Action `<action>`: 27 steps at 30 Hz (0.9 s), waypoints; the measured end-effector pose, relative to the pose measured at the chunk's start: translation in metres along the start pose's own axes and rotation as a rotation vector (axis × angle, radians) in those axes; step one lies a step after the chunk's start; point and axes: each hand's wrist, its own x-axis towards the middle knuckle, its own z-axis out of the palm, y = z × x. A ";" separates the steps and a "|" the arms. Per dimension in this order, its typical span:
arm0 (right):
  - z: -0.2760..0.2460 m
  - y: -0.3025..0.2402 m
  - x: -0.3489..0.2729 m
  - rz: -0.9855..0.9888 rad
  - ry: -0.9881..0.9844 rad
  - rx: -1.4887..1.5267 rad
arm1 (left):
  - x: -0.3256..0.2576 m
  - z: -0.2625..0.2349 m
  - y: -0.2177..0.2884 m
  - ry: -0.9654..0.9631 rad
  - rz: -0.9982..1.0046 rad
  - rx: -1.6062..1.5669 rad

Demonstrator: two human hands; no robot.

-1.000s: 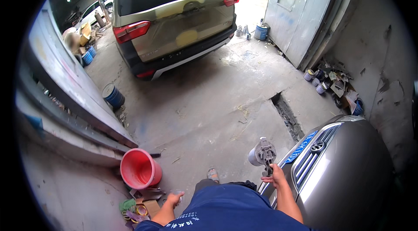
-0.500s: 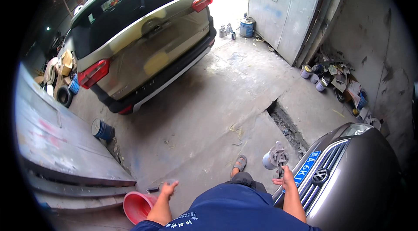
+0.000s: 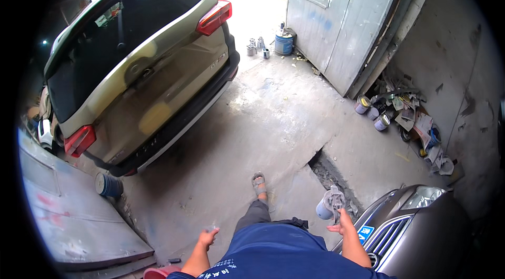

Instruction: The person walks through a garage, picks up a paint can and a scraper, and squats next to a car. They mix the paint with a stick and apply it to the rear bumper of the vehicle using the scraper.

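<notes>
Fingers (image 3: 334, 228) first, from the head view: wrapped round the handle of a dusty grey tool (image 3: 334, 200) with a pale cup (image 3: 323, 209) (probably a spray gun) in the right hand (image 3: 344, 222), and partly sticking out toward the left. Just loosely curled in the left hand (image 3: 207, 238), at near left; can't tell if pinching anything. Holding the tool at near right, by the trench (image 3: 327, 172) and near the grey car (image 3: 439, 237). Looks like mid-carry, stepping with one sandalled foot (image 3: 259, 184) out front. Probably calls for a firm grip, keeping the cup steady and well clear of the car. Versus half a second ago: still gripping the same tool. Seeing less red bucket (image 3: 156, 273) at near left now, more headlight (image 3: 422, 197) at near right, and the far SUV (image 3: 181, 81) farther left.
</notes>
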 end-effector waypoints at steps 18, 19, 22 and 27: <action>0.001 -0.258 0.177 0.315 0.035 0.093 | 0.150 0.085 0.533 0.051 0.400 -0.012; 0.004 -0.277 0.196 0.337 0.013 0.095 | 0.157 0.089 0.552 0.058 0.394 -0.029; 0.004 -0.324 0.258 0.334 -0.011 0.089 | 0.197 0.111 0.553 0.119 0.156 0.048; 0.026 -0.450 0.328 0.329 0.026 -0.020 | 0.196 0.176 0.577 0.086 -0.040 0.181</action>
